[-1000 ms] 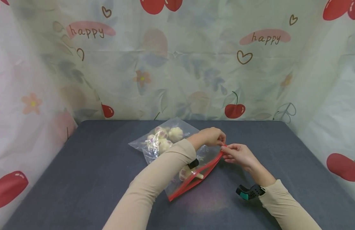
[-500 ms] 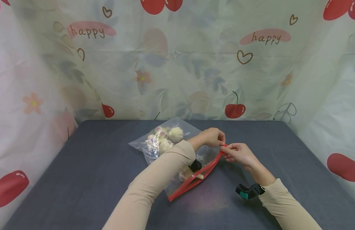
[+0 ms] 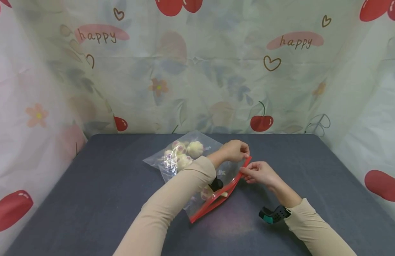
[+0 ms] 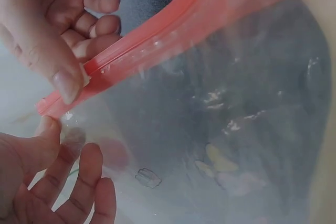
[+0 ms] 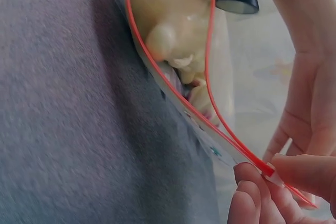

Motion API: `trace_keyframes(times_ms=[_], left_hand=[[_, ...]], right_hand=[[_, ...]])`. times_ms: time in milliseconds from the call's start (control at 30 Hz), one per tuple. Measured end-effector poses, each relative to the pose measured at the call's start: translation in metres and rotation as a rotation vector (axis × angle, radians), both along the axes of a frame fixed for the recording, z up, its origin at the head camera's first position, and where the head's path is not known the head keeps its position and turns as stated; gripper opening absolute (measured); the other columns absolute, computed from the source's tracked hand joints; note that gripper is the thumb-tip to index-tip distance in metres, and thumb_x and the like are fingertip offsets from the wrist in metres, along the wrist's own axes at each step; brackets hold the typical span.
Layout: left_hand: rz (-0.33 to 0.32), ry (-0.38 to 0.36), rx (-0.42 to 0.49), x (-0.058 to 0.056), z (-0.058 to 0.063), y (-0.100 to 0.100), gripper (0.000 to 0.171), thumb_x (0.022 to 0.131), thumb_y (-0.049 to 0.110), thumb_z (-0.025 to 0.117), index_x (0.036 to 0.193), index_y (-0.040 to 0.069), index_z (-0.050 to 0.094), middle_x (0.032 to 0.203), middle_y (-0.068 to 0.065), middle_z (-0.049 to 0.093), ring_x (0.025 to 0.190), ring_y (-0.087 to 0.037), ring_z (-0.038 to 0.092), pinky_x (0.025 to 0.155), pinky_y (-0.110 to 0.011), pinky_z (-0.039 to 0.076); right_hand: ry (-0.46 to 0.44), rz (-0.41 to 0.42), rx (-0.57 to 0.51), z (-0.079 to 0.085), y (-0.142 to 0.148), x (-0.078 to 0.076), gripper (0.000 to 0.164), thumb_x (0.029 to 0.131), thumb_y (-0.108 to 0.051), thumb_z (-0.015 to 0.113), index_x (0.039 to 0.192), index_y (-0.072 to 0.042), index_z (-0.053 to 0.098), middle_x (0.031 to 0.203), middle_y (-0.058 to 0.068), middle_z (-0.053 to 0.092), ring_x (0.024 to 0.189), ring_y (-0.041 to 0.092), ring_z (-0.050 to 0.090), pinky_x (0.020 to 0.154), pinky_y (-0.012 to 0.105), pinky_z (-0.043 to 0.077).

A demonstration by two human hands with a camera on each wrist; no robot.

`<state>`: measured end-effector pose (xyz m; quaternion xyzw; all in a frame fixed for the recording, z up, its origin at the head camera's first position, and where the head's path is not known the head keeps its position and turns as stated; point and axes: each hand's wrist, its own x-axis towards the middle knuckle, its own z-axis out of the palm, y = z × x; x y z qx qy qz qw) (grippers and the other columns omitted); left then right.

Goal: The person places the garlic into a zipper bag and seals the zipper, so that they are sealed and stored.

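A clear zip bag (image 3: 202, 138) with a red zip edge (image 3: 200, 214) lies slantwise, holding several garlic bulbs (image 3: 195, 149). One more garlic bulb (image 3: 206, 193) lies near the mouth, its stem toward the parted zip. My left hand (image 3: 235, 150) reaches across the bag and pinches the far end of the zip edge between thumb and fingers. Just nearer along that edge, my right hand (image 3: 259, 173) pinches a small whitish slider (image 5: 274, 178). Between the slider and my left hand the zip strips lie together; on the other side they spread apart.
The bag rests on a dark grey tabletop (image 3: 114, 199). Behind it hangs a printed curtain (image 3: 197, 71) with cherries and hearts, and similar cloth stands at both sides. A black wrist device (image 3: 274, 214) sits on the right arm.
My right hand has slid a little along the zip edge, nearer and to the left, with the slider. A short red end now shows between the hands. My left hand stays almost in place.
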<state>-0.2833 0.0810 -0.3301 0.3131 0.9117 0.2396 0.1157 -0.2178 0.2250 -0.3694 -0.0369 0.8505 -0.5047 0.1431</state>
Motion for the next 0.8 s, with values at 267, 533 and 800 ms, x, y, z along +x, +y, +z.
trace_keyframes(times_ms=[267,533,800], left_hand=[[0.035,0.001,0.025,-0.002,-0.002,-0.002,0.014,0.095,0.024,0.055,0.086,0.015,0.062,0.082,0.006,0.060,0.067,-0.008,0.049,0.059,-0.018,0.038],[0.068,0.013,0.034,-0.001,0.004,-0.004,0.012,0.094,0.022,0.056,0.088,0.016,0.064,0.087,0.005,0.064,0.070,-0.008,0.051,0.060,-0.019,0.039],[0.093,0.009,0.059,-0.004,0.003,-0.006,0.012,0.094,0.025,0.056,0.090,0.017,0.065,0.093,0.004,0.067,0.072,-0.011,0.053,0.061,-0.021,0.039]], right_hand=[[-0.031,0.017,-0.012,-0.004,-0.008,0.002,0.031,0.091,-0.027,0.061,0.089,0.004,0.067,0.077,0.004,0.071,0.072,0.012,0.066,0.071,0.031,0.058],[-0.054,0.066,-0.028,-0.007,-0.014,0.006,0.031,0.091,-0.026,0.060,0.089,0.004,0.066,0.079,0.007,0.072,0.070,0.011,0.066,0.070,0.032,0.058],[-0.073,0.126,-0.036,-0.013,-0.022,0.012,0.031,0.091,-0.026,0.060,0.090,0.004,0.066,0.077,0.005,0.072,0.067,0.009,0.066,0.068,0.031,0.057]])
